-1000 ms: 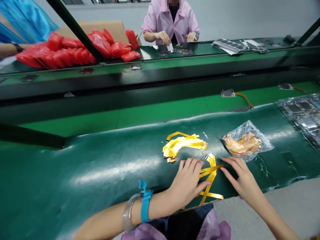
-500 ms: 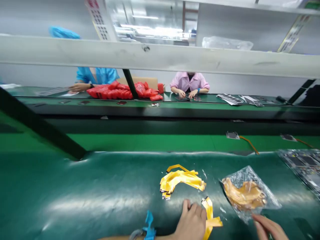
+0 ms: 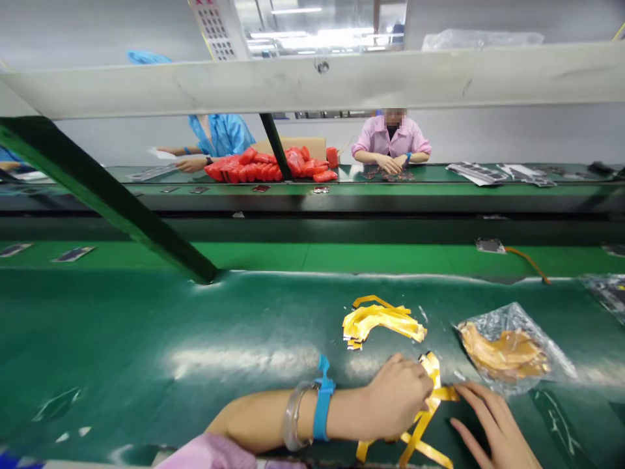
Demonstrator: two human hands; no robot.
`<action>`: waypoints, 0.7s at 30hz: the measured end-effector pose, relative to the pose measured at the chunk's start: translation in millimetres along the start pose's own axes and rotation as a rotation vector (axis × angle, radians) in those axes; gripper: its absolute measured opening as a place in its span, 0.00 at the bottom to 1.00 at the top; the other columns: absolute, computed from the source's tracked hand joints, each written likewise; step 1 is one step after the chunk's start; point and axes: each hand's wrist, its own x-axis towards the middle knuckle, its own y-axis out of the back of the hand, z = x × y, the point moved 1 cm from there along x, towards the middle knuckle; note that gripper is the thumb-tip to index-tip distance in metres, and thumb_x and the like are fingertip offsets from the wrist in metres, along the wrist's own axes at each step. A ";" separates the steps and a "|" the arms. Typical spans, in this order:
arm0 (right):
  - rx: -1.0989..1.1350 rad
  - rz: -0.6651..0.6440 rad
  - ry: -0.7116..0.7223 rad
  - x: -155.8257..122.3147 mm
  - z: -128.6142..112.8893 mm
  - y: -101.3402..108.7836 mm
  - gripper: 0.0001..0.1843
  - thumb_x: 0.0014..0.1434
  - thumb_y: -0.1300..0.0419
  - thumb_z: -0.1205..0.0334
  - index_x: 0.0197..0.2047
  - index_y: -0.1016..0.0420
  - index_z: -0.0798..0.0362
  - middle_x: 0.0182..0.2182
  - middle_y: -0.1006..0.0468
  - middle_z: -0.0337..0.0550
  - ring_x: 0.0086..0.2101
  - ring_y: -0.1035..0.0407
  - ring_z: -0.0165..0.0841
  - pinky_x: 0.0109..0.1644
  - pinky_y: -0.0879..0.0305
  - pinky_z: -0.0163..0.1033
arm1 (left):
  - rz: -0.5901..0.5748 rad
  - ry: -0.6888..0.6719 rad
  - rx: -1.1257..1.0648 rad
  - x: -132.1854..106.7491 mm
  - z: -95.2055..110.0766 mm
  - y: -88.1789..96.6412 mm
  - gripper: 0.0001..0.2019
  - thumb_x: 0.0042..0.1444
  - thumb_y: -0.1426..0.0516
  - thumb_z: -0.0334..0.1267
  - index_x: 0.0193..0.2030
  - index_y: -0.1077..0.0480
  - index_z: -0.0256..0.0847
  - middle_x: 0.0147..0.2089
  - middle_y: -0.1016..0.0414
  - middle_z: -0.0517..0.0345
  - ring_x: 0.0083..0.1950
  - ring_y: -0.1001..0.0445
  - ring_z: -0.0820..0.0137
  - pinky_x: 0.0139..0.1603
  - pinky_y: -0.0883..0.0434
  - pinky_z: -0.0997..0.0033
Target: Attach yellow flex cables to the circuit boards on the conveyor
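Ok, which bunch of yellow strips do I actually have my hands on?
The crossed strips nearest you, under your left hand, your right hand touching them. The tidy pile lies apart behind; the third sits in a clear bag.

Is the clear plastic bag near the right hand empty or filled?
Filled: a bundle of orange strips shows through the clear plastic bag on the green mat. Whether it is sealed cannot be told.

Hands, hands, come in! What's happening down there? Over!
Left hand curled shut on loose yellow strips. Right hand open, fingertips at the strips' end. Strip pile and clear bag lie beyond, apart from both hands.
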 end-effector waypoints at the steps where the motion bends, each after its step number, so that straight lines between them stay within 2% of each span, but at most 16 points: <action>1: -0.013 -0.034 0.007 6.5 -5.7 -5.2 0.18 0.65 0.42 0.56 0.57 0.27 0.47 0.51 0.22 0.51 0.49 0.25 0.50 0.51 0.25 0.55 | 0.024 0.021 -0.049 -1.6 -4.4 8.0 0.03 0.62 0.40 0.36 0.38 0.27 0.41 0.39 0.20 0.57 0.41 0.22 0.61 0.41 0.29 0.60; 4: 0.037 -0.162 -0.026 22.6 -13.7 -7.6 0.09 0.66 0.43 0.58 0.47 0.24 0.48 0.44 0.22 0.49 0.45 0.26 0.46 0.49 0.28 0.53 | 0.068 0.102 -0.173 -7.6 -24.3 29.3 0.05 0.65 0.42 0.37 0.38 0.26 0.40 0.40 0.20 0.57 0.44 0.23 0.63 0.48 0.30 0.61; 8: 0.102 -0.254 -0.118 34.3 -17.6 1.2 0.06 0.65 0.41 0.58 0.39 0.26 0.50 0.38 0.24 0.47 0.40 0.28 0.44 0.46 0.30 0.49 | 0.090 0.130 -0.305 -23.0 -52.1 49.2 0.04 0.64 0.43 0.33 0.39 0.27 0.39 0.42 0.22 0.55 0.46 0.25 0.66 0.51 0.30 0.66; 11: 0.123 -0.322 -0.151 39.4 -26.2 6.1 0.07 0.64 0.42 0.60 0.34 0.29 0.50 0.34 0.26 0.44 0.37 0.30 0.42 0.42 0.32 0.45 | 0.104 0.123 -0.361 -36.9 -63.5 55.5 0.05 0.65 0.45 0.32 0.39 0.28 0.39 0.42 0.23 0.55 0.47 0.25 0.66 0.51 0.30 0.67; 14: 0.117 -0.344 -0.167 41.6 -36.2 9.3 0.07 0.64 0.44 0.62 0.32 0.31 0.50 0.34 0.27 0.44 0.38 0.31 0.41 0.42 0.33 0.45 | 0.107 0.117 -0.356 -43.9 -69.5 54.7 0.05 0.64 0.45 0.31 0.39 0.28 0.39 0.42 0.23 0.55 0.46 0.26 0.66 0.51 0.30 0.66; 18: 0.100 -0.329 -0.225 38.9 -41.8 9.5 0.03 0.63 0.44 0.65 0.37 0.30 0.50 0.37 0.27 0.45 0.40 0.30 0.41 0.45 0.32 0.46 | 0.090 0.055 -0.320 -32.0 -74.7 51.1 0.05 0.65 0.45 0.31 0.39 0.28 0.39 0.43 0.23 0.54 0.47 0.26 0.65 0.52 0.29 0.65; 21: 0.078 -0.312 -0.276 37.7 -41.8 7.2 0.08 0.59 0.42 0.69 0.43 0.29 0.51 0.36 0.25 0.43 0.37 0.29 0.39 0.44 0.31 0.45 | 0.023 -0.054 -0.188 -5.6 -75.5 49.0 0.04 0.65 0.45 0.30 0.42 0.28 0.38 0.46 0.24 0.50 0.50 0.26 0.62 0.52 0.30 0.62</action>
